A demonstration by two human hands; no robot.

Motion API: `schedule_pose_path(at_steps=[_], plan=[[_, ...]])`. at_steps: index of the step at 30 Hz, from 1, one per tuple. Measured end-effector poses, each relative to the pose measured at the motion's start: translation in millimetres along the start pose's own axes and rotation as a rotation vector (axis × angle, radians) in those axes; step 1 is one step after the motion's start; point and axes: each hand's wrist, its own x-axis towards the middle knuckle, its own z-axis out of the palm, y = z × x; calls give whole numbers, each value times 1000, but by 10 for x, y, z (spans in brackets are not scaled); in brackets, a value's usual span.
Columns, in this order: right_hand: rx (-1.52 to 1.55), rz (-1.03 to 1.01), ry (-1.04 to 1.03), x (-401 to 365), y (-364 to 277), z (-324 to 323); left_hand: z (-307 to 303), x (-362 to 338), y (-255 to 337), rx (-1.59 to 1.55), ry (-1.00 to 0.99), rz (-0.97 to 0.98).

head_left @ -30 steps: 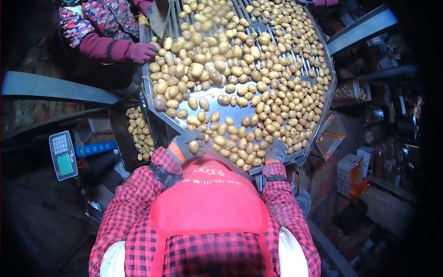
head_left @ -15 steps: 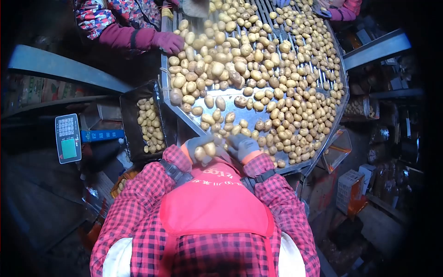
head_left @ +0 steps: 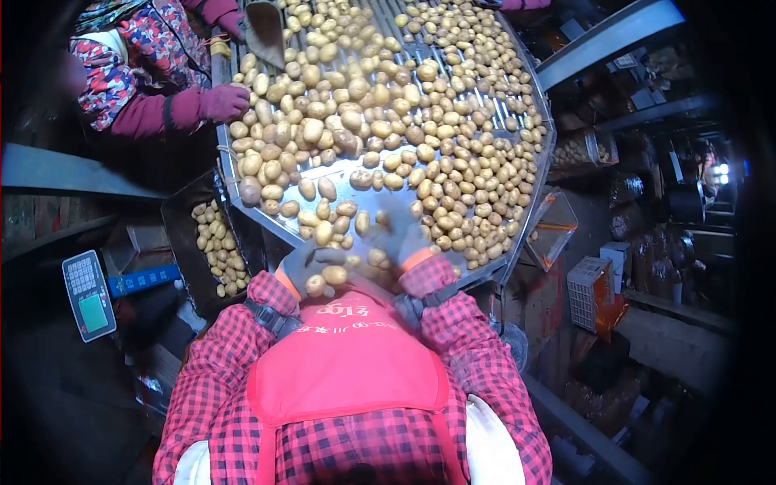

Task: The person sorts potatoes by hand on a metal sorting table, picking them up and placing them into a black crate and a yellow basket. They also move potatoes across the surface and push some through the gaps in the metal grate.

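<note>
My left hand (head_left: 305, 265), in a grey glove with an orange cuff, is at the near edge of the sorting table. Its fingers curl around a couple of potatoes (head_left: 325, 279). To its right, my right hand (head_left: 398, 236) in a similar glove reaches over the table's metal surface (head_left: 356, 171), among loose potatoes (head_left: 327, 226); motion smears its fingers. A few more potatoes (head_left: 377, 257) lie between my hands, partly blurred. What is beneath my right palm is hidden.
A black crate (head_left: 194, 295) of potatoes stands at the left, near a scale display (head_left: 90, 295). A co-worker's gloved hand (head_left: 225, 103) rests at the table's left edge. Metal beams (head_left: 610, 40) flank the table. Boxes (head_left: 590, 291) stand at the right.
The whole view has shifted, so the table appears further left. My right hand has moved forward and right over the potatoes. My left hand still has potatoes, slightly further right along the table edge.
</note>
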Motion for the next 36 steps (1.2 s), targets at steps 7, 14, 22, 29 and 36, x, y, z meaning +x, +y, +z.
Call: schedule_pose_path(at_steps=[7,14,22,29,36], plan=[[-742,243,390,61,1239,-705,110,-145,250,-18,45,-186],[-844,84,25,-333,559,-175,-380,280,61,824,485,272],[-512,107,202,-399,1237,-768,-78,572,687,1865,919,41],[-930,381,576,-484,1411,-985,-16,543,609,1882,900,59],[-239,288,195,86,762,-1000,-87,570,605,1782,861,107]])
